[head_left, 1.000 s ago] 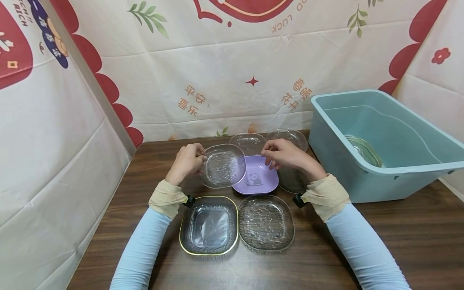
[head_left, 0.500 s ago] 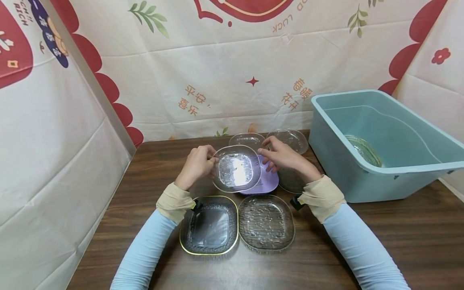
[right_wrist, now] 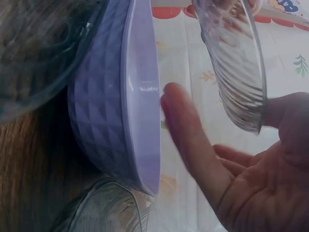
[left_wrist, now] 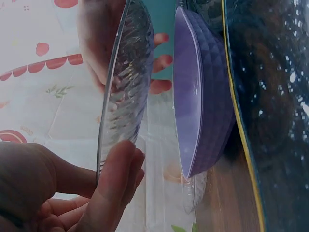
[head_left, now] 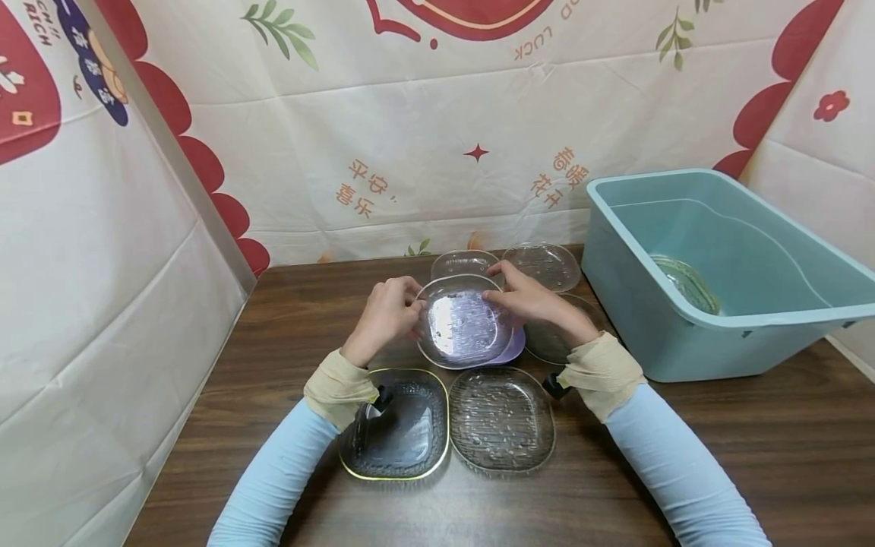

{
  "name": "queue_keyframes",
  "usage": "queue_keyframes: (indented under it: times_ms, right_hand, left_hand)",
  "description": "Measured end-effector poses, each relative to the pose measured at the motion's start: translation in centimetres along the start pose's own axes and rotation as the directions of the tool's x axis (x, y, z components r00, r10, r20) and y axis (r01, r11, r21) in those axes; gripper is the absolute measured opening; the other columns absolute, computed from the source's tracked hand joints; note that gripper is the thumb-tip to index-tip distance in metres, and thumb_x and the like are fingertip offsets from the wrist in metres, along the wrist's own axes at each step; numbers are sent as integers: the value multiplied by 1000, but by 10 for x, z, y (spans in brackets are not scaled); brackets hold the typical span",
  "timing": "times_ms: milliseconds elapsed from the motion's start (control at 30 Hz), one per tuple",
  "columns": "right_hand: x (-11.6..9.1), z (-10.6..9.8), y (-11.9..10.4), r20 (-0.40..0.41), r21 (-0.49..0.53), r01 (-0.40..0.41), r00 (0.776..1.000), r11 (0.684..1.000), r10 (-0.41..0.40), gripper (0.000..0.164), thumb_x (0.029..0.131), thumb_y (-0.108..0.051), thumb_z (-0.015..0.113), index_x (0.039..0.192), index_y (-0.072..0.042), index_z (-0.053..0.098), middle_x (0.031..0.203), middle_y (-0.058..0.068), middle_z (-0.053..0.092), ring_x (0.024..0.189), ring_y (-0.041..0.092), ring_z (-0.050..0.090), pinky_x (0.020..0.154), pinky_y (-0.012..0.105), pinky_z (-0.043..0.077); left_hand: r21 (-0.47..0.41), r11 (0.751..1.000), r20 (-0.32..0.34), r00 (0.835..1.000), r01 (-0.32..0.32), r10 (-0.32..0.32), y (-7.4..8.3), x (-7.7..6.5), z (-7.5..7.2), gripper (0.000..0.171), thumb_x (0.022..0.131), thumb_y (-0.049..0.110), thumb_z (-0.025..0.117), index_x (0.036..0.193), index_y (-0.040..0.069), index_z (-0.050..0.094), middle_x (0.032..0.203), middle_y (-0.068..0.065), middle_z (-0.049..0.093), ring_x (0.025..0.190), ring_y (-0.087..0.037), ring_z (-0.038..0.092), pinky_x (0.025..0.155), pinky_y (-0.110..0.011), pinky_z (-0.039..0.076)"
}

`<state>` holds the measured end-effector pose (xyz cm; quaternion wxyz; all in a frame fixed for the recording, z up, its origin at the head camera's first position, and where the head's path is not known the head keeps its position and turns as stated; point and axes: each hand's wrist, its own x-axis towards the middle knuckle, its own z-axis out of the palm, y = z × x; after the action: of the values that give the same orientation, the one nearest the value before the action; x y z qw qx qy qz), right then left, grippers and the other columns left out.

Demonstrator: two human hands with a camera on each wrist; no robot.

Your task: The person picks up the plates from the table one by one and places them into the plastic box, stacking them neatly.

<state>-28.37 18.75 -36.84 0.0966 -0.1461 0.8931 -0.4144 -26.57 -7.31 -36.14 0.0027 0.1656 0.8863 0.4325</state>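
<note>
A clear ribbed plate [head_left: 454, 327] is held up above a purple dish [head_left: 514, 346], covering most of it in the head view. My left hand [head_left: 388, 313] pinches the plate's left rim between thumb and fingers. On the opposite side is my right hand [head_left: 529, 300]. The right wrist view has that hand's thumb at the rim of the clear plate [right_wrist: 236, 67], while its fingers [right_wrist: 186, 130] reach out below, apart from the plate. The purple dish [left_wrist: 207, 96] has faceted outer walls, and a gap separates it from the raised plate.
A gold-rimmed dark clear tray [head_left: 403, 472] and a smoky ribbed plate [head_left: 502, 422] lie in front. Behind are two clear plates [head_left: 461, 262] [head_left: 543, 266]; a dark plate [head_left: 547, 342] lies right. A blue-green bin [head_left: 656, 334] holds greenish glassy dishes [head_left: 687, 285].
My left hand has carried the clear plate rightward over the purple dish. My right hand has shifted slightly left, and its thumb has come to the plate's right rim.
</note>
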Motion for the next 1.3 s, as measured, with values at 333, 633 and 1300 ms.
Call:
queue_keyframes:
  times_ms: [333,633,1300]
  right_hand:
    - [1,0,-2,-43,-27,97,994,995,-98,40,102,-9,56,141,-3,50,81,11,67,64,13,58,53,25,50]
    - [2,2,-5,-46,-5,145,988,989,-145,33,104,-3,49,137,-2,57,104,21,63,57,11,46,52,23,44]
    - [-6,-19,-7,-236,243,114,970,963,-55,38,107,0,42,145,1,48,71,11,69,51,13,64,47,31,58]
  left_hand:
    - [0,999,-53,998,-37,37,2,-1,5,6,97,-1,63,99,-3,68,76,-15,76,46,-12,66,45,-28,60]
    - [-58,998,-48,998,-31,28,1,1,6,7,97,-1,64,101,-4,68,80,-18,76,48,-14,68,48,-34,62]
    - [-138,990,-2,1000,-1,1,0,1,-2,46,106,46,54,108,2,67,84,-27,75,55,-27,74,54,-47,65]
